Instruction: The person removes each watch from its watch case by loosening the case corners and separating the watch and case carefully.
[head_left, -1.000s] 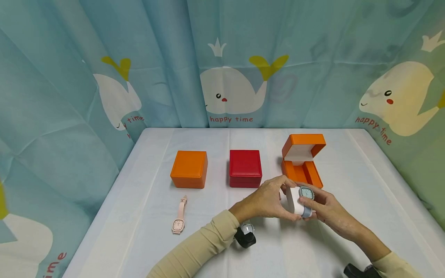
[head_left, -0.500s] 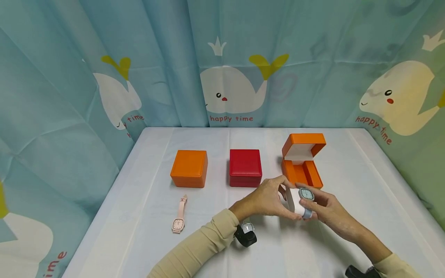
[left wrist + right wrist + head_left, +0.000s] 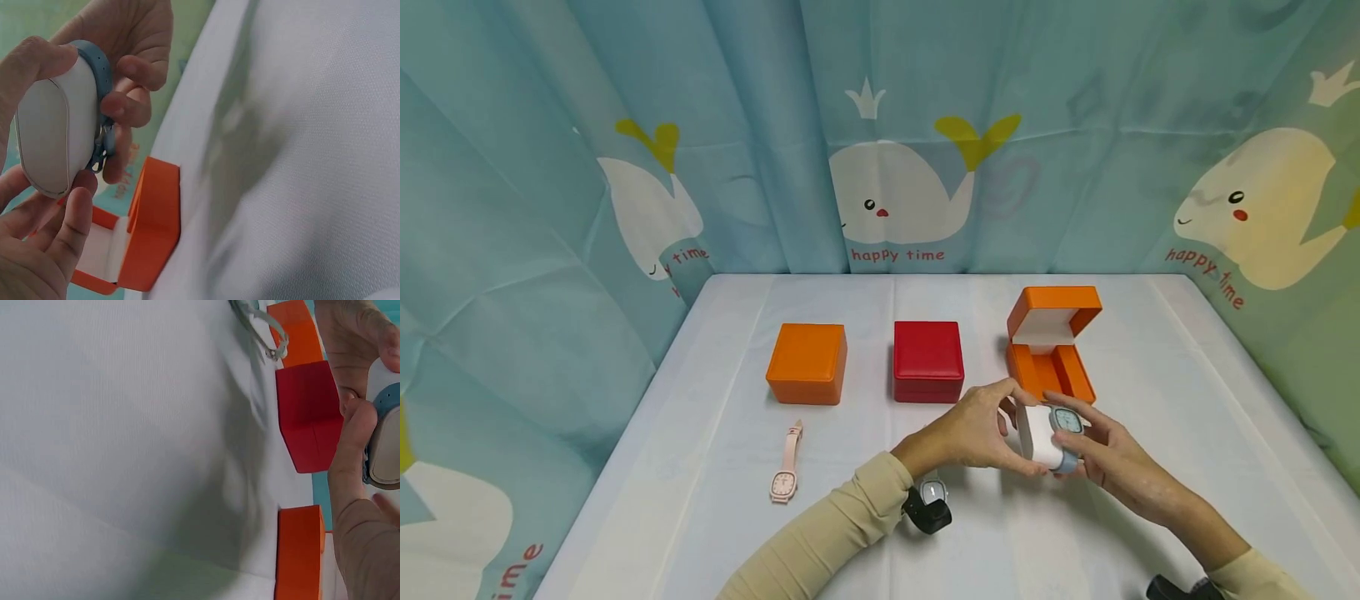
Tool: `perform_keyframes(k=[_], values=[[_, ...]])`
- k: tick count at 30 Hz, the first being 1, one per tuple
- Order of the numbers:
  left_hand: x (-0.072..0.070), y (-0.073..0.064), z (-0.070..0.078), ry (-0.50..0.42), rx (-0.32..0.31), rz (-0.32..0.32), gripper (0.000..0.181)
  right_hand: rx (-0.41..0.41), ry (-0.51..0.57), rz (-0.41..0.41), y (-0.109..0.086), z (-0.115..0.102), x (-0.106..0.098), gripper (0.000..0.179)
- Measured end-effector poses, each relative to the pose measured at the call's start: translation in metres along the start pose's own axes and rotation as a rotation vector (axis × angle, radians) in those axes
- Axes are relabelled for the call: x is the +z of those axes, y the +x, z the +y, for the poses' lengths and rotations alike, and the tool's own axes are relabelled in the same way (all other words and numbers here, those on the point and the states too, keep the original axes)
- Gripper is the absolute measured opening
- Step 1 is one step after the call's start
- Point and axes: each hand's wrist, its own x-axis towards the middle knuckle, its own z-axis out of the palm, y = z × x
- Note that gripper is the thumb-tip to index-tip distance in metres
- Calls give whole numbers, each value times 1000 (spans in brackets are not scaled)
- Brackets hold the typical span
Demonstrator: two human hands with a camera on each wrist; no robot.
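Observation:
My left hand [image 3: 981,429] grips a white watch cushion [image 3: 1034,435] between thumb and fingers, held over the table in front of the open orange box [image 3: 1052,367]. A watch with a blue strap [image 3: 1067,421] lies against the cushion's right end, its pale square dial facing up. My right hand [image 3: 1123,458] holds that watch, thumb on the near side and fingers behind. In the left wrist view the blue strap [image 3: 97,65] curves around the cushion's end, with the metal buckle [image 3: 99,156] at its lower side. The right wrist view cuts off the watch at its edge.
A closed orange box [image 3: 807,364] and a closed red box [image 3: 928,362] stand on the white table to the left. A pink watch [image 3: 785,475] lies in front of the orange one. Another watch [image 3: 933,490] lies partly hidden under my left wrist.
The blue-strapped watch has shifted slightly right relative to the cushion, together with my right hand, whose upper finger has lifted a little. My left hand stays nearly still.

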Motion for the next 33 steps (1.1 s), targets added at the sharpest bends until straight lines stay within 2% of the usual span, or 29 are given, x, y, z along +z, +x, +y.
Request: perform_keyframes(k=[4, 9, 12, 17, 21, 24, 27, 33], values=[[1, 0, 1, 41, 64, 9, 65, 49, 104, -67, -1, 3, -4, 30], [3, -3, 0, 145, 111, 3, 67, 92, 198, -225, -2, 6, -8, 40], [4, -3, -1, 197, 140, -16, 68, 104, 229, -260, -3, 8, -9, 40], [4, -3, -2, 234, 172, -14, 69, 83, 257, -254, -3, 10, -11, 38], [3, -4, -1, 202, 158, 11, 68, 71, 264, -266, -4, 12, -16, 44], [1, -4, -1, 182, 136, 40, 66, 75, 254, -212, -6, 15, -21, 46], [0, -4, -1, 178, 115, 53, 64, 78, 215, -146, -8, 18, -24, 45], [-1, -4, -3, 170, 100, 60, 65, 31, 115, -123, -8, 22, -26, 48]])
